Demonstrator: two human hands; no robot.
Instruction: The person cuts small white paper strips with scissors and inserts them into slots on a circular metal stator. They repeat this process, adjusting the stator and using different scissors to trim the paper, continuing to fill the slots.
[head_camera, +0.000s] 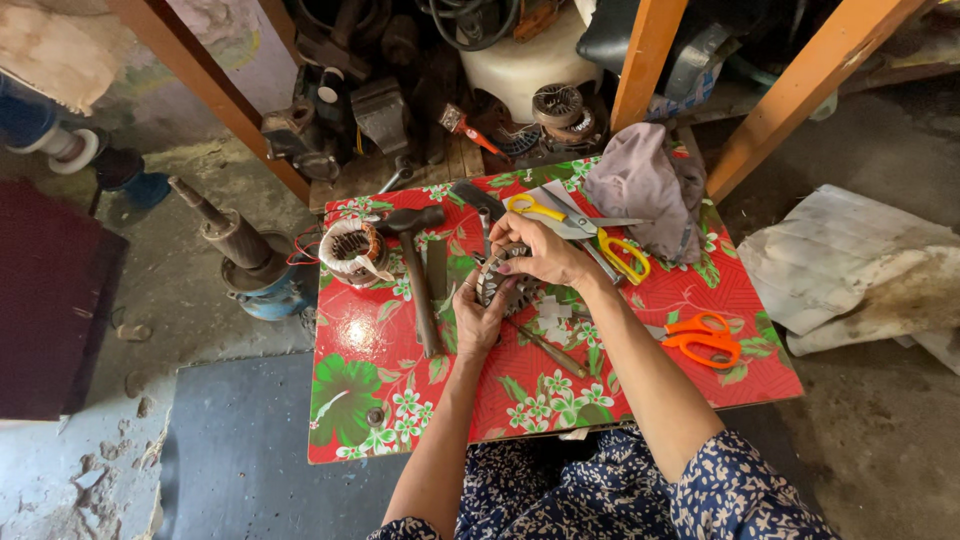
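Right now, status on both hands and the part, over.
Both hands on the motor stator: left hand cupping from below, right hand gripping on top. Stator held above the red floral table. Hammer and yellow scissors close by.

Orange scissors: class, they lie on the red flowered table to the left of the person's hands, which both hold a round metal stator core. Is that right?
Not quite. In the head view the orange scissors lie to the right of the hands, not the left. The rest stands: they lie on the red flowered table, and the left hand and right hand hold the round metal stator core.
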